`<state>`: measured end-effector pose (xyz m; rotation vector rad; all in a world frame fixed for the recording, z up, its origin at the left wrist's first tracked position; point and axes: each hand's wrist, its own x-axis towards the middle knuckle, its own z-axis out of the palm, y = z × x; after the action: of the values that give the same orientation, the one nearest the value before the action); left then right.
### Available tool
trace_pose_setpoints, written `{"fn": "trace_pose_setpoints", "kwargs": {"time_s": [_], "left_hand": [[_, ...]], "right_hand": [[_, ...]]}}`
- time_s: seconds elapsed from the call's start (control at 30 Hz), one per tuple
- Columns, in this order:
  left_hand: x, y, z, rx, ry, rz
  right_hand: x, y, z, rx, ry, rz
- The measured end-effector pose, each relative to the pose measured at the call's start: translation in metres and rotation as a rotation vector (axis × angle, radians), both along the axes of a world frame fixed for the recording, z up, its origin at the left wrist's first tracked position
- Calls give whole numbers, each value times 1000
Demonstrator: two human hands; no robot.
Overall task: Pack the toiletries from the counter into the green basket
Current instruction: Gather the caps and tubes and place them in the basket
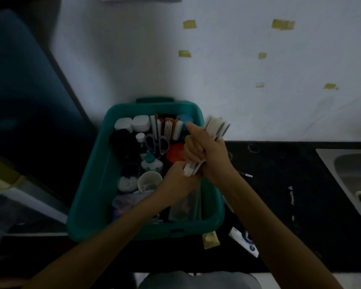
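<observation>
- Head view, and the right hand (205,152) is over the right rim of the green basket (92,184). Its grip is wrapped tight round the middle of a bundle (216,127) of pale, long-handled pieces. The top end is blurred, so these may be brushes or combs; it is hard to say which.
- The left hand (178,179) sits underneath, its grip closed on the lower end of the same bundle, just above the basket's inside.
- Both grips are full, then, and neither one is spread. The bundle stands steep and leans right, with its top end beyond the rim and its bottom end over the basket.
- It is crowded in there: white jars (141,123), purple scissors (157,142), an orange lid (175,152) and a cup (149,181). The free room looks to be along the right wall.
- The best play here is probably to square the ends with the left hand and keep the right wrapped so nothing fans out. Then lower the bundle end first into that right-hand gap, and let go only once the bottom rests.
- Waiting on the bench (300,163), right of the basket, are a sachet (211,238), a tube (244,246) and a dark pen-like stick (291,197).
</observation>
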<state>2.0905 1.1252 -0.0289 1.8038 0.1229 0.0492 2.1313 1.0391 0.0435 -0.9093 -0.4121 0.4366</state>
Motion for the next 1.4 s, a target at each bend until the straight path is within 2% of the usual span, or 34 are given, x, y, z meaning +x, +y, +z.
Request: {"fn": "trace_pose_setpoints", "kwargs": {"time_s": [0.17, 0.3, 0.4, 0.47, 0.57, 0.67, 0.8, 0.9, 1.1, 1.23, 1.4], "left_hand": [[6, 36, -18, 74, 27, -29], [11, 66, -28, 102, 120, -190], [18, 93, -36, 279, 174, -313], [24, 104, -41, 339, 184, -453], [35, 115, -40, 379, 183, -437], [49, 124, -39, 441, 139, -396], [55, 132, -45, 599, 316, -458], [60, 129, -42, 787, 330, -500], [55, 142, -43, 951, 335, -389], [57, 142, -48, 983, 456, -502], [57, 149, -48, 959, 616, -518]], "right_hand": [[0, 37, -15, -128, -22, -62], [-1, 58, -35, -412, -111, -155], [-2, 65, -44, -585, -187, -218], [3, 68, -48, -723, -229, -172], [15, 76, -53, -872, -223, -137], [31, 81, -56, -874, -200, -219], [38, 92, -72, -914, -128, -205], [40, 95, -78, -951, -154, -221], [40, 114, -93, -935, -165, -183], [36, 114, -105, -937, -181, -175], [38, 111, -114, -899, -95, -119]]}}
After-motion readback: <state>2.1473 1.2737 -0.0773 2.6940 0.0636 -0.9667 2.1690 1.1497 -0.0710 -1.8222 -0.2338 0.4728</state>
